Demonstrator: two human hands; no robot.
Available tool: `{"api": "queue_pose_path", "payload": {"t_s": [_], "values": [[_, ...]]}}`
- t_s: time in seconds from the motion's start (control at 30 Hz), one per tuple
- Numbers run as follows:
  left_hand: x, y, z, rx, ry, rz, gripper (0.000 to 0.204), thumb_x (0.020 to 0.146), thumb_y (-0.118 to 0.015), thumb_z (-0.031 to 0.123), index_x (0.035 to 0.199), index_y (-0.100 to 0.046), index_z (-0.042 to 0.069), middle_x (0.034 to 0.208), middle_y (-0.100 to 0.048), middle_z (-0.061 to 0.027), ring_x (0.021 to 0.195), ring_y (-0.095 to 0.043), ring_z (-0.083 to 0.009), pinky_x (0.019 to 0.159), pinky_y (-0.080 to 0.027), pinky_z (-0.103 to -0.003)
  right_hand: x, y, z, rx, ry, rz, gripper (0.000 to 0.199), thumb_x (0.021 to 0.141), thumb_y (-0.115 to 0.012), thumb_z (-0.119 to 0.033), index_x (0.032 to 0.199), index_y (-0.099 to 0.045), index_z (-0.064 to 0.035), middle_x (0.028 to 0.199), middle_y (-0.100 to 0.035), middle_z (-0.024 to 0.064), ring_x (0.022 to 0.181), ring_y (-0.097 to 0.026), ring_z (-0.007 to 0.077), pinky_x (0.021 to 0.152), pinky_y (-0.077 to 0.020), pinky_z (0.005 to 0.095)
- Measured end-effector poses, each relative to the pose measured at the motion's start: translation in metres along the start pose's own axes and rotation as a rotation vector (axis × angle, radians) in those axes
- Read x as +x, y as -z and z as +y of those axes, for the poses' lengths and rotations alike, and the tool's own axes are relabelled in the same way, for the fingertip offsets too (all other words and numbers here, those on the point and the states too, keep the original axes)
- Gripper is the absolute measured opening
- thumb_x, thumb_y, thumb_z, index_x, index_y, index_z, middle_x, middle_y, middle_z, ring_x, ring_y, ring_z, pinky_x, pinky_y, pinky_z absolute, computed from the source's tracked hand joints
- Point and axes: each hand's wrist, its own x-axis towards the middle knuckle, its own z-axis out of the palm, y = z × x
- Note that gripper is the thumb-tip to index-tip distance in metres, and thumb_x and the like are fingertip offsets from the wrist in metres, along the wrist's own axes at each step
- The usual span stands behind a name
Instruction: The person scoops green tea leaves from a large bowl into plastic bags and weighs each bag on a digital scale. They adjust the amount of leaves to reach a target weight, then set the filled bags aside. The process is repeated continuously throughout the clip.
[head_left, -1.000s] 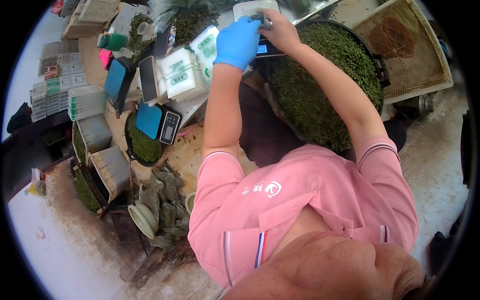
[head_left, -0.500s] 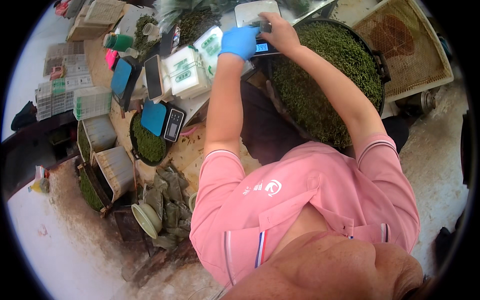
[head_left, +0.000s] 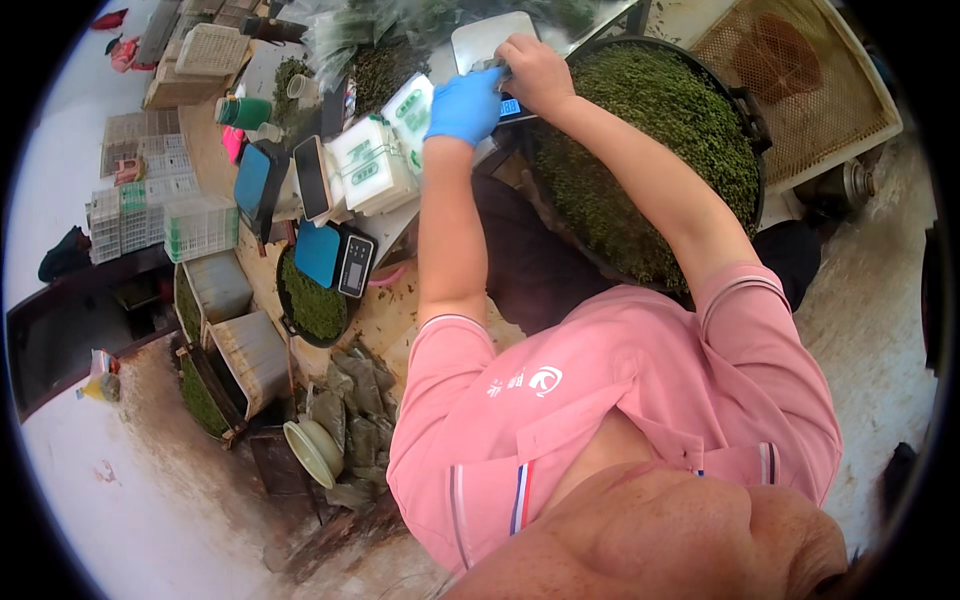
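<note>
My left hand (head_left: 465, 108), in a blue glove, is closed beside my bare right hand (head_left: 538, 76), and their fingertips meet. Pinched between them is a small greyish, see-through thing (head_left: 488, 66), mostly hidden by the fingers; its kind is unclear. Both hands are just in front of a scale (head_left: 488, 36) with a pale plate and a lit blue display. To the right of them is a wide black pan (head_left: 650, 150) heaped with small green leaf pieces. Printed white packets (head_left: 372, 165) lie in a stack left of my gloved hand.
A phone-like dark slab (head_left: 312, 178) and two more scales (head_left: 318, 252) (head_left: 258, 183) stand at the left. Clear plastic bags (head_left: 345, 50) lie at the back. A mesh tray (head_left: 830, 120) is at far right. Bins (head_left: 250, 355), a smaller pan of leaves (head_left: 312, 305) and a pale bowl (head_left: 313, 453) sit lower left.
Both hands have moved slightly left and closer together, with the small thing now more covered by fingers. The view has shifted a little, so the surroundings at left appear farther right.
</note>
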Motion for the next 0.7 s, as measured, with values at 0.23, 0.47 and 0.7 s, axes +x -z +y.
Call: {"api": "queue_pose_path", "payload": {"t_s": [0.23,0.47,0.7], "values": [[0.059,0.065,0.03,-0.584,-0.18,0.376,0.029,0.095,-0.068,0.02,0.12,-0.073,0.008,0.111,-0.076,-0.0127,0.098,-0.07,-0.015,0.088,-0.054,-0.031,0.012,0.064,0.041,0.145,-0.087,0.137,0.006,0.077,-0.072,-0.014,0.081,-0.076,-0.0157,0.088,-0.069,0.0013,0.089,-0.067,0.0285,0.078,-0.0545,0.0401],[0.227,-0.068,-0.02,0.043,-0.55,0.485,0.03,0.095,-0.067,0.024,0.119,-0.073,0.008,0.115,-0.073,-0.0154,0.104,-0.071,-0.0281,0.091,-0.054,-0.036,-0.036,0.255,0.12,0.01,-0.153,0.163,0.013,0.092,-0.073,-0.015,0.097,-0.075,-0.0026,0.09,-0.072,0.0052,0.082,-0.069,0.0147,0.072,-0.0517,0.0269],[0.113,0.026,0.053,-0.465,-0.331,0.358,0.04,0.098,-0.062,0.013,0.134,-0.061,-0.003,0.135,-0.061,-0.0195,0.122,-0.06,-0.0282,0.105,-0.045,-0.036,-0.218,0.408,0.32,-0.317,-0.832,-0.035,0.031,0.09,-0.075,-0.03,0.112,-0.077,-0.0091,0.1,-0.077,0.0077,0.095,-0.071,0.0154,0.083,-0.0529,0.0306]]}}
